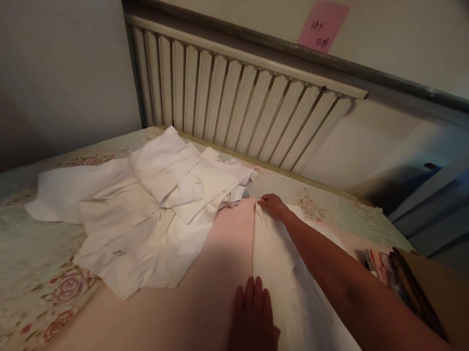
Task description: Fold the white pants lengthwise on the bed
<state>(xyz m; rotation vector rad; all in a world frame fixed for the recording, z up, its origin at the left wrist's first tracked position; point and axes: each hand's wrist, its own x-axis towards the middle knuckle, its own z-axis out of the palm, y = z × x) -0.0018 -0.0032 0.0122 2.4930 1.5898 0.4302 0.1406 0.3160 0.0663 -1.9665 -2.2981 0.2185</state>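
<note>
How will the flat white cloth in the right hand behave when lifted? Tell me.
The flat white cloth will probably hang floppy, given its soft ripples. Its thin-looking edge suggests low weight. Held at one corner by the right hand, it may sag lopsidedly.

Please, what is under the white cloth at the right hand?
The white cloth appears to lie on a pink covering, which shows along its left edge. What is beneath its middle is hidden and cannot be seen.
</note>
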